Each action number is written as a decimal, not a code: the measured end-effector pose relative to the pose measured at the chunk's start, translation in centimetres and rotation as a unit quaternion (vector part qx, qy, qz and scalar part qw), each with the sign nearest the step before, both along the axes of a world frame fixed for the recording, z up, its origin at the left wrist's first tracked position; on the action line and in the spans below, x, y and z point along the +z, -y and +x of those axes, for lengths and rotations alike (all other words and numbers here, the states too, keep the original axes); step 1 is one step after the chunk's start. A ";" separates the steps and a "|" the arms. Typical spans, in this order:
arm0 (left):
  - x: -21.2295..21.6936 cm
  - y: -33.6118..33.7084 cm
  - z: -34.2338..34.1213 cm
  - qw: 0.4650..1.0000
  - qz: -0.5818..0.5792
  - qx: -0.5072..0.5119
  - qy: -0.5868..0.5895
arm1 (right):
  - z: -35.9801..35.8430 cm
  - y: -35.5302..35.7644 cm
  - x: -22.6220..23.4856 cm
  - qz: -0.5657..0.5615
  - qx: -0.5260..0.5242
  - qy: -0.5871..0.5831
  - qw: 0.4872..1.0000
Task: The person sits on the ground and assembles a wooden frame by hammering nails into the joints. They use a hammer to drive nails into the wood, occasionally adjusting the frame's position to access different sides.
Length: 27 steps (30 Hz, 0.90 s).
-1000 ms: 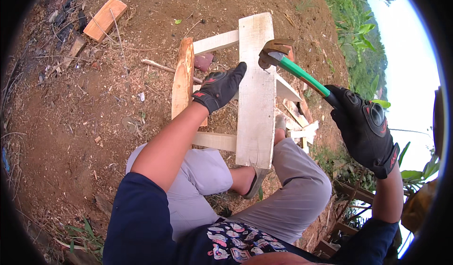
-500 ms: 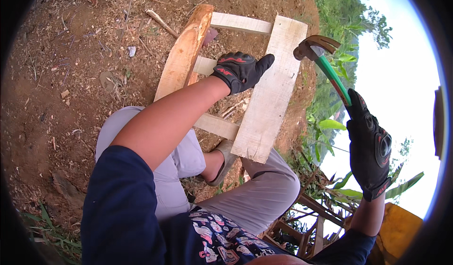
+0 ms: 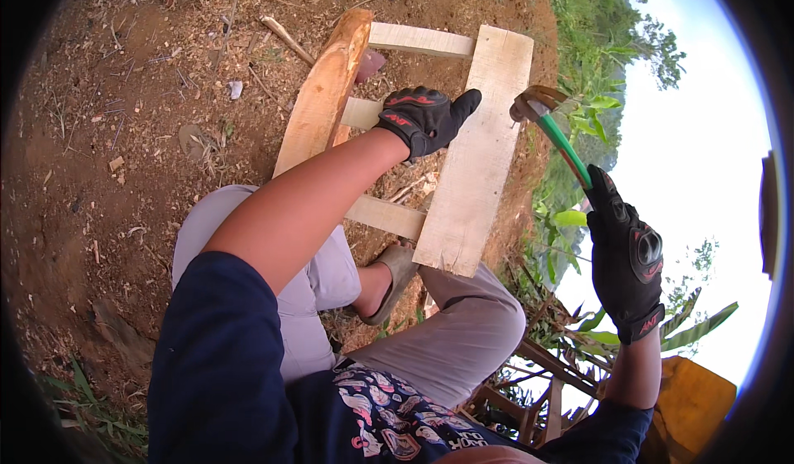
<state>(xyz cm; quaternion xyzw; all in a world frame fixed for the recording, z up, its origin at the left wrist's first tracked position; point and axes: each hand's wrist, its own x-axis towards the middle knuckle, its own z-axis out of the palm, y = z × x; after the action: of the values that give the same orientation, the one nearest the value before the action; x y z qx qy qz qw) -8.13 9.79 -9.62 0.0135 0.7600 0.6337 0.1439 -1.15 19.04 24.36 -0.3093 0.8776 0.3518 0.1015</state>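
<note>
Hammer (image 3: pixel 552 125): green handle, gripped in gloved right hand (image 3: pixel 624 261), raised higher than a second ago, beside plank (image 3: pixel 480 150). Left hand (image 3: pixel 422 118): flat, steadying plank. Strike pending.

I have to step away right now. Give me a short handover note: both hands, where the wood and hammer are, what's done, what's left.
Left hand: gloved, pressed on the wide plank, thumb out.
Right hand: gloved, grip closed on the green-handled hammer, raised off the plank's right edge.
Frame lies on bare soil: wide plank and rounded slab across three crosspieces.
Done: pieces laid out.
Left: no nails can be made out; check each joint.
</note>
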 end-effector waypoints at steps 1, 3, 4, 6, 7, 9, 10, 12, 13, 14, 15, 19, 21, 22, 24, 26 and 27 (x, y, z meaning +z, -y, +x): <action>0.0 0.0 -0.2 1.000 0.000 0.000 -0.008 | -0.3 -0.7 0.1 0.017 0.017 0.010 1.000; 0.0 0.0 -0.1 1.000 0.002 0.013 0.000 | -0.1 0.7 0.8 0.006 0.015 0.002 1.000; 0.1 0.2 -0.3 1.000 0.000 0.009 0.009 | 0.0 0.9 0.8 -0.009 0.026 -0.021 0.999; 0.1 0.3 -0.7 1.000 -0.006 0.002 0.013 | 0.4 1.3 1.0 -0.035 0.045 -0.071 0.996; -0.1 0.1 -0.7 1.000 -0.011 0.005 0.007 | 0.5 0.8 1.1 -0.018 0.048 -0.054 0.997; 0.0 -0.1 -0.7 1.000 -0.020 0.012 -0.006 | -0.1 -0.8 0.8 0.017 0.055 -0.021 0.998; 0.3 0.0 -0.6 1.000 -0.020 -0.002 0.000 | -0.2 -0.6 0.7 0.057 0.005 -0.004 0.998; 0.6 -0.7 -0.2 0.999 -0.040 0.025 -0.005 | 0.4 0.6 1.0 -0.007 0.009 -0.022 1.000; 0.5 -0.7 -0.3 0.998 -0.050 0.043 -0.004 | 0.5 1.1 1.0 -0.040 0.015 -0.027 0.999; 0.3 -0.3 -1.0 0.999 -0.030 0.010 0.010 | 0.5 1.1 1.0 -0.078 0.071 -0.039 0.994; 0.2 -0.1 -1.0 0.999 -0.031 0.008 0.013 | 0.7 1.0 0.7 -0.076 0.075 -0.047 0.993; -0.1 -0.5 -0.6 1.000 -0.026 0.012 -0.001 | 0.0 -1.8 -0.4 0.017 -0.003 -0.016 1.000; 0.1 -0.9 -0.7 1.000 -0.020 0.017 -0.015 | 0.4 -1.4 0.2 -0.003 0.039 -0.031 0.999; 0.1 -0.7 -0.5 0.999 -0.026 0.021 -0.009 | 0.5 -0.4 0.0 -0.022 0.046 -0.046 0.998; 0.2 -0.1 -0.7 1.000 -0.022 0.004 0.015 | 0.8 1.3 0.2 -0.066 0.068 -0.066 0.993; -1.4 -0.7 -1.2 0.999 -0.024 0.044 -0.023 | 0.3 0.9 -0.4 -0.064 0.078 -0.048 0.994; -1.1 -1.0 -1.1 0.997 -0.022 0.056 -0.043 | 0.2 0.1 -0.5 -0.059 0.076 -0.041 0.995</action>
<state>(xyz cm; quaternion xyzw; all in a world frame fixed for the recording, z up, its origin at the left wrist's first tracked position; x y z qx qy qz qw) -9.19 10.76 -10.69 -0.0052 0.7787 0.6228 0.0759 -0.92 18.91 23.81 -0.3656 0.8744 0.3185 0.0200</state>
